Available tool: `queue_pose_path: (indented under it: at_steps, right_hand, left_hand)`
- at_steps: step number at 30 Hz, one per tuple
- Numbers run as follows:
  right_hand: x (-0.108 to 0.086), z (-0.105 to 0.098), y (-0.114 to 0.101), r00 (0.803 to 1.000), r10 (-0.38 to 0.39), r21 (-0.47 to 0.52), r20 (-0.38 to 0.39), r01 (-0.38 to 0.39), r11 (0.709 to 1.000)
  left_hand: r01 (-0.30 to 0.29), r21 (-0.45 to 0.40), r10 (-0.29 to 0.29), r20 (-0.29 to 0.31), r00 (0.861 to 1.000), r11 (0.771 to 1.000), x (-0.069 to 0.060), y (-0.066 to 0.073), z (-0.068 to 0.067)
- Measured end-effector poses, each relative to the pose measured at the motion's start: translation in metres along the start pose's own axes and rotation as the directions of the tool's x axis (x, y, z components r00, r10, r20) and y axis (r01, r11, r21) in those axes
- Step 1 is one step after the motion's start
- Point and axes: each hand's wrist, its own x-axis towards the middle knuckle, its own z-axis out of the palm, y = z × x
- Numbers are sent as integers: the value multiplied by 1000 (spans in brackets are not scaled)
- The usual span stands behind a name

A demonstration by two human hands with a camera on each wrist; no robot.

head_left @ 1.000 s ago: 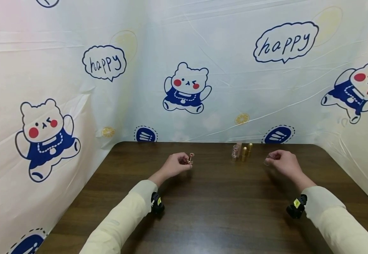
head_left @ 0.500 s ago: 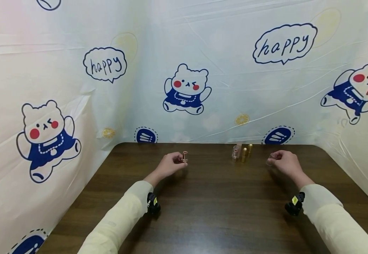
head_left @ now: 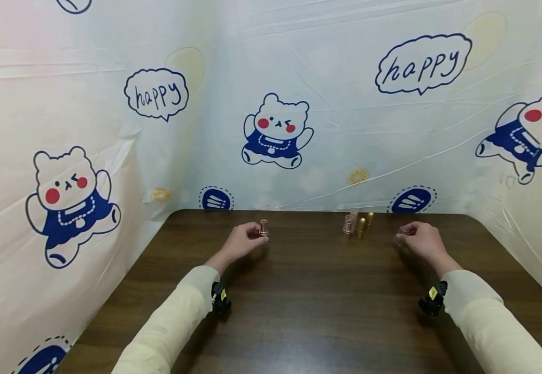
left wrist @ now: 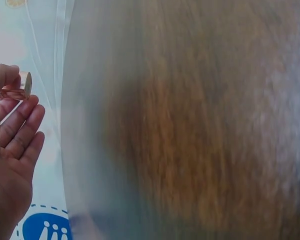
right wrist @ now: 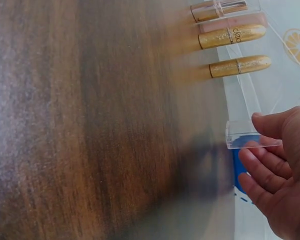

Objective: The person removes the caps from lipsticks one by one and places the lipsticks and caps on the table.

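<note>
In the head view my left hand (head_left: 241, 242) pinches a small rose-gold lipstick tube (head_left: 263, 227) by its side, upright and close to the tabletop. The left wrist view shows the tube's round base (left wrist: 28, 86) between thumb and index finger, the other fingers extended. Over on the right, my right hand (head_left: 423, 241) holds a clear plastic lipstick cap (right wrist: 240, 134) between thumb and fingertips, its open end facing down. Whether either piece touches the table, I cannot tell.
Left of the right hand stand two gold lipsticks (right wrist: 232, 36), a clear-capped rose-gold lipstick (head_left: 347, 224) and a pale pink tube (right wrist: 217, 25), close together. The dark wooden table (head_left: 308, 301) ends at a printed curtain (head_left: 327, 171) behind.
My left hand has shifted left with the lipstick tube, which has gone from slightly tilted to upright. The right hand and its clear cap have barely moved; the standing lipsticks are unchanged.
</note>
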Motion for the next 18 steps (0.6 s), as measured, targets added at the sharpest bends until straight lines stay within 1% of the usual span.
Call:
queue_pose_path:
  at_steps: [8,13,18]
  right_hand:
    - [3,-2,1,999,30,0,18,-30,1000]
    - [3,-4,1,999,37,1,25,-37,999]
    - [3,-7,3,998,51,1,38,-51,999]
  left_hand:
    - [31,28,-31,-16,999,999,2,-10,-6]
    - [55,30,-54,-23,998,998,2,-12,-10]
    - [55,36,-54,-31,998,998,1,-14,-13]
